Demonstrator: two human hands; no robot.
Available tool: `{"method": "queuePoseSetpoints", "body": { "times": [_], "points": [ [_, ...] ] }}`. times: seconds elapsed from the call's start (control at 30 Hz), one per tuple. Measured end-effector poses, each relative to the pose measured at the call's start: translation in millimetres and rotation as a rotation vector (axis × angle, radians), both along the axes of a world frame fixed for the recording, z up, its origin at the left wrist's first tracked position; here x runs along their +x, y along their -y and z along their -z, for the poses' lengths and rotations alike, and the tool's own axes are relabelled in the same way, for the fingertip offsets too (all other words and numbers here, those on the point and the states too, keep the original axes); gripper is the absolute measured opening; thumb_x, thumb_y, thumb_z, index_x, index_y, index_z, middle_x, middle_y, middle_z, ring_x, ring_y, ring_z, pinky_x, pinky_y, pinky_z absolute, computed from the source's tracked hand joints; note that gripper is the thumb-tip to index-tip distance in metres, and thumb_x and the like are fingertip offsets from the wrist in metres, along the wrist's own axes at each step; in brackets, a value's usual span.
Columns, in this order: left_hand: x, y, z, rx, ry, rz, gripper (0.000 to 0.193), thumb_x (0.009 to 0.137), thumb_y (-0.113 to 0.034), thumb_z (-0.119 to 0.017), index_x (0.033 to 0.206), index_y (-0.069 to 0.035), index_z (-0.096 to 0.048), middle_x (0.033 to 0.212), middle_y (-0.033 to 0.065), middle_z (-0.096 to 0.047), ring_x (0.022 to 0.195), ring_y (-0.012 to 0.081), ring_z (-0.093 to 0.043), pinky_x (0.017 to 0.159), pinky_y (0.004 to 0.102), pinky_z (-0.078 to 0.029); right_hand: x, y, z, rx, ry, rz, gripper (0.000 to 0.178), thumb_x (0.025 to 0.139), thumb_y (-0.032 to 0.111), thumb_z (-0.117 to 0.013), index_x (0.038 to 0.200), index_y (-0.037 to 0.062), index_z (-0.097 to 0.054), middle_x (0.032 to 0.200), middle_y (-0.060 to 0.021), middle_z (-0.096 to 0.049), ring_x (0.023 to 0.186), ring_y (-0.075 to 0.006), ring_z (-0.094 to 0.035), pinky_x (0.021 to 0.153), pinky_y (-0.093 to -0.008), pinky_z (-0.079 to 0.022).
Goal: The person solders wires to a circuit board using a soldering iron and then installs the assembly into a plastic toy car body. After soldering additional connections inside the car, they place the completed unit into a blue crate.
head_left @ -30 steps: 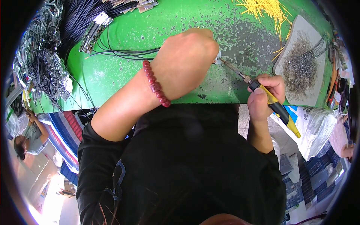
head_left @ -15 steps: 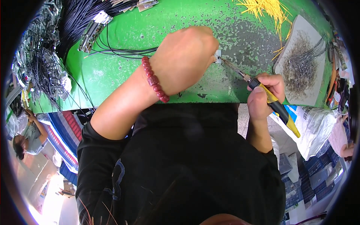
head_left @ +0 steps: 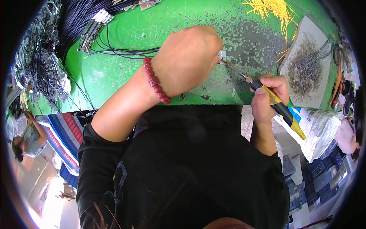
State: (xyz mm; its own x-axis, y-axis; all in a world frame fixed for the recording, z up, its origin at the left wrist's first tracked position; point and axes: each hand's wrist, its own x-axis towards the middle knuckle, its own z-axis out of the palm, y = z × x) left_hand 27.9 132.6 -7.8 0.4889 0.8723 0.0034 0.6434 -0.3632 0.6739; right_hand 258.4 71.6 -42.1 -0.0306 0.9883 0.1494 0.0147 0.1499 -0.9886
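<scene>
My right hand grips a yellow and black soldering iron like a pen. Its thin metal tip points up and left and meets a small whitish piece lying at the fingertips of my left hand. That left hand is curled closed, back upward, so its fingers and whatever they pinch are mostly hidden. Several black cables run from the left and disappear beneath it. A red bead bracelet circles the left wrist.
The worn green tabletop carries a metal-cased part and a heap of wired metal pieces at left. Yellow sticks lie far right, beside a pale board with dark debris and fine wires. Another person is at the far left.
The soldering iron's tip has shifted very slightly left and down at the small whitish piece. Both hands keep nearly the same position and grip.
</scene>
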Motion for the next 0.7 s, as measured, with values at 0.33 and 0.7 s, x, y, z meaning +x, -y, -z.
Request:
{"method": "queuePoseSetpoints", "body": {
  "times": [0.33,0.7],
  "points": [
    [-0.4,1.0,-0.2,-0.026,0.030,-0.009,0.008,0.077,-0.005,-0.060,0.072,0.001,-0.057,0.076,0.0146,-0.058,0.074,0.0352,-0.057,0.066,0.0411,-0.047,-1.7,0.9,-3.5,0.047,-0.046,0.064,0.025,0.080,0.016,-0.064,0.090,0.0006,-0.048,0.074,-0.0120,-0.053,0.058,-0.0149,-0.051,0.055,-0.0242,-0.044],
    [-1.9,-4.0,6.3,-0.028,0.089,-0.001,0.008,0.074,-0.002,-0.063,0.071,0.002,-0.057,0.074,0.0137,-0.059,0.070,0.0321,-0.058,0.063,0.0378,-0.047,-14.3,-9.6,-12.3,-0.001,-0.048,0.058,0.042,0.088,0.019,-0.067,0.122,0.0021,-0.049,0.095,-0.0119,-0.066,0.073,-0.0079,-0.056,0.069,-0.0219,-0.046]
  ]
}}
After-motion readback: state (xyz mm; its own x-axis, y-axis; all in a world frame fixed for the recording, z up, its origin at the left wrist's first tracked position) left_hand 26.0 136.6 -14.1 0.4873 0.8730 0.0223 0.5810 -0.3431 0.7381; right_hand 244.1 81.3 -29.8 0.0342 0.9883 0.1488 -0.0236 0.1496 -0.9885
